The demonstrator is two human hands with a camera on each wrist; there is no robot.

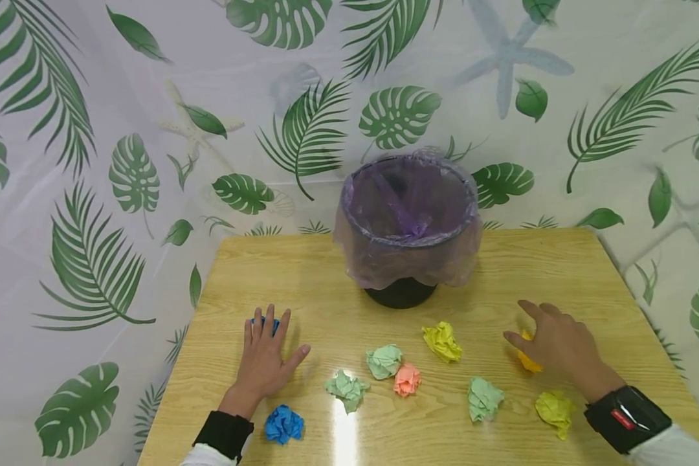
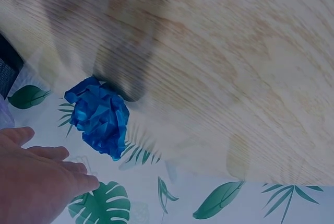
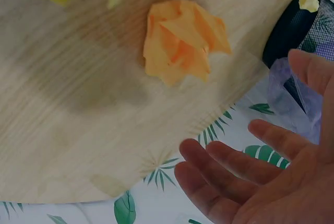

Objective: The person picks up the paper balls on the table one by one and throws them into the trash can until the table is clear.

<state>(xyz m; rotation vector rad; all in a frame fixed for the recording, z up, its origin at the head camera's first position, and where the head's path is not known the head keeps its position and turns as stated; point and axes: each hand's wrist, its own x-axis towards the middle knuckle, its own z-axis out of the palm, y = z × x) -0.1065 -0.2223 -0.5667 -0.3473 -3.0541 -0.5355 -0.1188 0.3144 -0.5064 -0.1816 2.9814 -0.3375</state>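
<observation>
My left hand (image 1: 266,362) is spread over a crumpled blue paper ball (image 2: 99,117); in the head view the fingers hide most of it. The left wrist view shows the fingers apart from that ball. Over on the right, my right hand (image 1: 562,340) hovers by a crumpled orange paper ball (image 3: 182,41), partly covering it in the head view. In the right wrist view its fingers are loosely extended, with nothing between them. A second blue paper ball (image 1: 283,424) lies near my left wrist, and a yellow one (image 1: 555,413) lies near my right wrist.
A black mesh bin (image 1: 400,294) lined with a purple bag (image 1: 349,252) stands at the table's back. Between the hands lie several green paper balls (image 1: 384,361), a pink one (image 1: 407,380) and another yellow one (image 1: 442,342). A leaf-patterned cloth (image 1: 303,213) hangs behind the wooden table (image 1: 268,272).
</observation>
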